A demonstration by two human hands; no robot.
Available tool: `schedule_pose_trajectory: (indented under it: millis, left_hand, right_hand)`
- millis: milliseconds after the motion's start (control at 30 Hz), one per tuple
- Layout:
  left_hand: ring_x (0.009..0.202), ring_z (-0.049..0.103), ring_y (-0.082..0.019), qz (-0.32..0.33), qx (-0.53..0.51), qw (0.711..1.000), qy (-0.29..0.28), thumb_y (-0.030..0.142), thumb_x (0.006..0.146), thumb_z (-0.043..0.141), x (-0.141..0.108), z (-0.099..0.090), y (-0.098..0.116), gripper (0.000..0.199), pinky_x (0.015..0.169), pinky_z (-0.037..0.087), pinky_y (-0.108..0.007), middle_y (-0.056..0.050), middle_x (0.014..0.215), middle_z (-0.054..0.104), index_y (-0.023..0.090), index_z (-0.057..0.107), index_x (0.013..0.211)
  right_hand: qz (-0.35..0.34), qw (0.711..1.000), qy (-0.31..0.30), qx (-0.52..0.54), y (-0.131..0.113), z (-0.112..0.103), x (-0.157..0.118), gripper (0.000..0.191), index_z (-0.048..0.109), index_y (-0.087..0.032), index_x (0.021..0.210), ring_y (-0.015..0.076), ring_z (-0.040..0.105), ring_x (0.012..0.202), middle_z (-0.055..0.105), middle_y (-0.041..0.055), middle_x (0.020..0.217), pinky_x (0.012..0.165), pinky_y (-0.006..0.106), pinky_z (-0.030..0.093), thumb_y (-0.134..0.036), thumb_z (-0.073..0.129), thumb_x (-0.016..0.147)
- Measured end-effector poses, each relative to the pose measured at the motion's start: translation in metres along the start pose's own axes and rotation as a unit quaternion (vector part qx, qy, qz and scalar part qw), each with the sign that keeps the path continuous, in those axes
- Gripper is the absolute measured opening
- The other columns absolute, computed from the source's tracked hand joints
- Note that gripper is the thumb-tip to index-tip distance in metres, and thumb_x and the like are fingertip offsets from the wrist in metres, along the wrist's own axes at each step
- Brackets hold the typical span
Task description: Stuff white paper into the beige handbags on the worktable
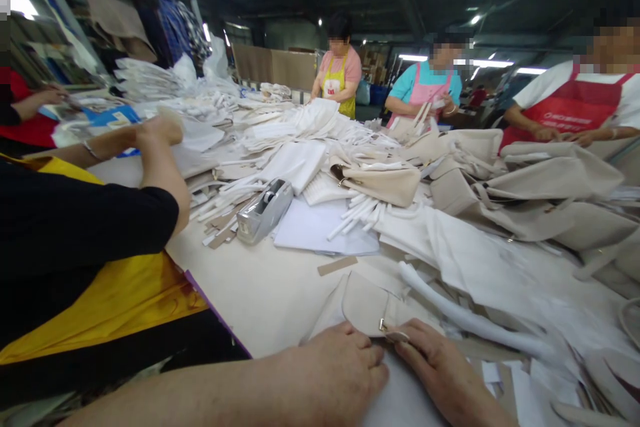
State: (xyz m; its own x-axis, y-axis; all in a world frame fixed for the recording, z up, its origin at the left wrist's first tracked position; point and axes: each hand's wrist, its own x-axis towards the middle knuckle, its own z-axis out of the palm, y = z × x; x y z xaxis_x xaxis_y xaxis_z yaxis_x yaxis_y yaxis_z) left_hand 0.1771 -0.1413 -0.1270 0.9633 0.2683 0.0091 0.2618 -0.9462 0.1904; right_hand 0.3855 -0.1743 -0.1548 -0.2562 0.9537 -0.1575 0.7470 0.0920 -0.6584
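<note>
A cream handbag [367, 300] lies in front of me at the table's near edge, its rounded flap and small metal clasp [382, 325] facing up. My left hand [345, 370] rests on the bag's near left side with its fingers curled against it. Just right of the clasp, my right hand [440, 367] pinches a small tab of the bag between thumb and fingers. My left fingertips are partly hidden, as is the bag's lower part. A brown strip [337, 265] lies just beyond the bag.
A tape dispenser [265, 210] stands beside white paper sheets [320, 230]. White paper rolls [357, 213] and stacked beige bags [540, 187] cover the table [225, 293]. A co-worker's arm [163, 160] reaches in at left. Several people work across the table.
</note>
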Motion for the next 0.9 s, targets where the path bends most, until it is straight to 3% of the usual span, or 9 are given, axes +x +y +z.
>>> schedule_pose_trajectory:
  millis: [167,367,533,633,733,800,900]
  left_hand:
    - [0.086,0.054,-0.02,-0.001,-0.007,1.0,-0.017,0.023,0.081,0.054,-0.004,-0.005,0.002,0.016,0.073,0.038,-0.034,-0.004,0.094,0.065,0.016,0.059,0.094]
    - [0.082,0.052,-0.02,-0.005,-0.008,1.0,-0.006,0.02,0.079,0.056,-0.009,-0.008,0.006,0.018,0.071,0.036,-0.036,-0.002,0.089,0.064,0.017,0.059,0.097]
    - [0.079,0.052,-0.019,-0.006,0.005,1.0,0.006,0.022,0.079,0.058,-0.011,-0.007,0.009,0.012,0.071,0.036,-0.034,-0.001,0.084,0.065,0.019,0.06,0.09]
    - [0.079,0.052,-0.019,-0.011,-0.001,1.0,-0.005,0.022,0.078,0.059,-0.012,-0.008,0.01,0.011,0.073,0.037,-0.034,-0.001,0.083,0.065,0.019,0.061,0.088]
    - [0.084,0.053,-0.019,-0.023,-0.031,0.999,-0.01,0.02,0.08,0.055,-0.012,-0.012,0.007,0.011,0.079,0.038,-0.034,0.0,0.087,0.066,0.019,0.061,0.089]
    - [0.091,0.053,-0.018,-0.062,-0.062,0.996,0.021,0.021,0.082,0.051,-0.015,-0.016,0.002,0.014,0.085,0.037,-0.034,0.0,0.096,0.066,0.02,0.06,0.093]
    - [0.1,0.053,-0.017,-0.129,-0.126,0.98,0.085,0.022,0.084,0.05,-0.022,-0.024,-0.004,0.021,0.093,0.035,-0.033,-0.001,0.107,0.064,0.023,0.059,0.103]
  right_hand:
    - [0.002,0.999,0.003,-0.034,-0.001,0.005,-0.005,0.028,0.062,-0.026,0.102,0.0195,0.056,0.097,0.06,0.0044,0.101,0.091,0.033,0.042,-0.039,0.04,0.092]
    - [-0.013,0.987,0.035,-0.154,0.001,0.017,-0.01,0.03,0.06,-0.024,0.113,0.0221,0.057,0.098,0.059,0.0085,0.105,0.087,0.037,0.049,-0.03,0.038,0.092]
    - [-0.086,0.965,0.055,-0.241,-0.002,0.018,-0.012,0.03,0.059,-0.023,0.114,0.0238,0.058,0.1,0.058,0.0102,0.114,0.081,0.038,0.053,-0.022,0.043,0.088]
    - [-0.125,0.956,0.04,-0.261,-0.003,0.016,-0.011,0.033,0.059,-0.019,0.115,0.0244,0.057,0.103,0.059,0.0111,0.117,0.085,0.039,0.052,-0.018,0.043,0.087]
    - [-0.115,0.959,0.016,-0.257,-0.001,0.012,-0.013,0.037,0.057,-0.017,0.121,0.0251,0.057,0.106,0.058,0.0119,0.122,0.089,0.04,0.051,-0.022,0.042,0.087]
    - [-0.104,0.966,0.016,-0.238,0.001,0.007,-0.017,0.04,0.054,-0.017,0.125,0.0246,0.054,0.112,0.054,0.0111,0.127,0.093,0.039,0.048,-0.027,0.042,0.088]
    - [-0.083,0.972,0.08,-0.204,0.006,-0.004,-0.028,0.042,0.053,-0.018,0.127,0.0249,0.051,0.117,0.054,0.0099,0.128,0.096,0.039,0.046,-0.034,0.041,0.089]
